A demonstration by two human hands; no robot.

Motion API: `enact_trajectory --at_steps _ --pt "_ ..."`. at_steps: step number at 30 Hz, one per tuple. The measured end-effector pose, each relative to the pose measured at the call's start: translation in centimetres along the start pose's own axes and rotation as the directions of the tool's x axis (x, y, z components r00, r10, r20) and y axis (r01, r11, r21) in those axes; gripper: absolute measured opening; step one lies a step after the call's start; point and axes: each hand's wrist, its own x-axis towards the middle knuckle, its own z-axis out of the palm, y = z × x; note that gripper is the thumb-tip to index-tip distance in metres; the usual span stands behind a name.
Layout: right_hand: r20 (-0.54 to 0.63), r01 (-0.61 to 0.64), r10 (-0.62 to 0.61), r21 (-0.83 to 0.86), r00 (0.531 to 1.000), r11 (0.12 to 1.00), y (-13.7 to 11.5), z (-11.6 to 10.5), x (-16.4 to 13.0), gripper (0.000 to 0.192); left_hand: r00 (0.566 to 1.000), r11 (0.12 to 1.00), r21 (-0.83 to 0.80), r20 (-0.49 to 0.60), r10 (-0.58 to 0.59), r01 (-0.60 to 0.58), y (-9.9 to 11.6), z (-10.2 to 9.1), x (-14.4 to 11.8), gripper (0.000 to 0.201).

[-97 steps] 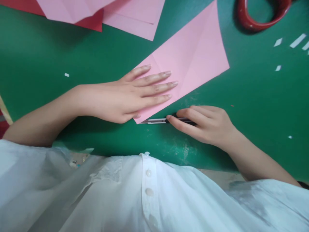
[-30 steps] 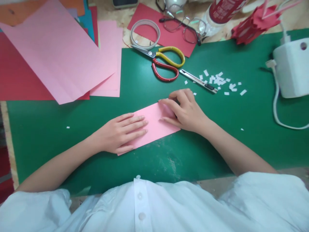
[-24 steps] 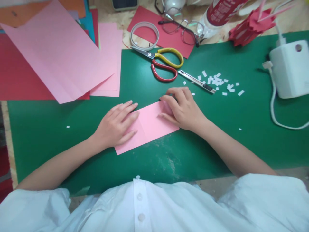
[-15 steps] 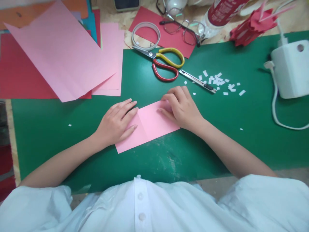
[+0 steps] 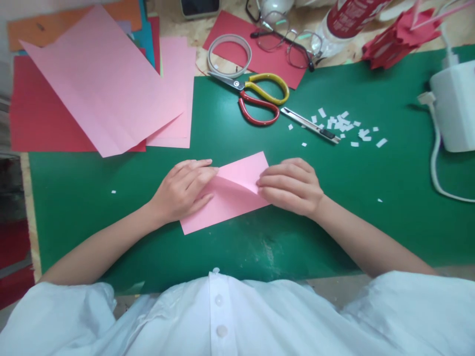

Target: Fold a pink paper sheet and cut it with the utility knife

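Note:
A strip of pink paper [image 5: 226, 205] lies aslant on the green mat [image 5: 237, 257] in front of me. Flat on its left end rests my left hand [image 5: 185, 190], fingers stretched out. My right hand [image 5: 291, 187] pinches the paper at its right end between thumb and fingers. Between the hands the paper bows up in a ridge, with its upper part tilted. The fingertips of my right hand partly cover the right edge.
Beyond the paper lie scissors [image 5: 260, 98], a box cutter [image 5: 310, 125], white paper scraps [image 5: 343, 121], a tape roll [image 5: 211, 54] and glasses [image 5: 309, 49]. Pink sheets [image 5: 107, 89] are stacked at left. A white charger [image 5: 456, 106] with cable stands right.
My right hand has come down toward me and pinched the paper's right end. The paper, flat before, now bows up between the hands. My left hand stays on the left end.

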Motion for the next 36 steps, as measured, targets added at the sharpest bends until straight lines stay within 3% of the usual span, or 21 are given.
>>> enact_trajectory --at_steps 2,5,7,9,11,13,16,20,27,31,34,36 --pt "-0.123 0.143 -0.140 0.014 0.982 0.990 -1.1 -0.7 0.1 0.029 0.998 1.000 -0.008 -0.066 0.025 -0.025 0.0 0.0 0.0 0.039" --pt "-0.353 0.282 -0.275 -0.031 0.894 0.959 -2.0 -0.9 0.3 0.024 0.987 0.996 0.031 -0.140 0.082 -0.079 -0.1 0.0 0.0 0.024" --pt "-0.459 0.211 -0.175 0.028 0.871 0.977 -1.7 -0.4 0.4 0.036 0.977 0.990 0.044 -0.163 0.136 -0.131 -0.1 -0.1 0.0 0.018" --pt "-0.536 0.015 0.021 0.062 0.844 0.998 -0.9 0.2 0.4 0.042 0.970 0.984 0.032 -0.166 0.180 -0.177 -0.2 -0.3 -0.1 0.016" --pt "-0.419 -0.213 0.190 -0.007 0.888 0.977 0.2 0.6 0.3 0.031 0.964 0.978 0.028 -0.166 0.207 -0.205 -0.3 -0.4 -0.1 0.016" --pt "-0.240 -0.339 0.301 -0.134 0.923 0.931 1.0 0.9 0.0 0.045 0.961 0.975 0.053 -0.168 0.220 -0.214 -0.3 -0.5 -0.2 0.016" --pt "-0.107 -0.378 0.363 -0.220 0.926 0.899 1.6 1.1 -0.3 0.057 0.960 0.974 0.092 -0.173 0.222 -0.208 -0.3 -0.5 -0.3 0.016" --pt "-0.018 -0.343 0.346 -0.189 0.938 0.920 1.5 1.1 -0.4 0.045 0.961 0.976 0.087 -0.179 0.212 -0.199 -0.2 -0.4 -0.4 0.015" --pt "-0.053 -0.312 0.308 -0.223 0.950 0.923 1.0 1.2 -0.2 0.041 0.960 0.976 0.050 -0.180 0.215 -0.210 -0.2 -0.4 -0.2 0.014" --pt "-0.046 -0.213 0.208 -0.259 0.977 0.942 0.6 1.3 -0.1 0.031 0.950 0.969 0.059 -0.187 0.249 -0.242 -0.2 -0.5 -0.1 0.013" --pt "-0.097 -0.150 0.125 -0.314 0.987 0.937 0.3 1.3 0.1 0.042 0.944 0.959 0.072 -0.172 0.283 -0.274 -0.2 -0.7 0.0 0.014" --pt "-0.142 -0.140 0.091 -0.379 0.986 0.915 0.0 1.2 0.4 0.065 0.941 0.953 0.068 -0.154 0.301 -0.294 -0.3 -0.8 0.0 0.018"
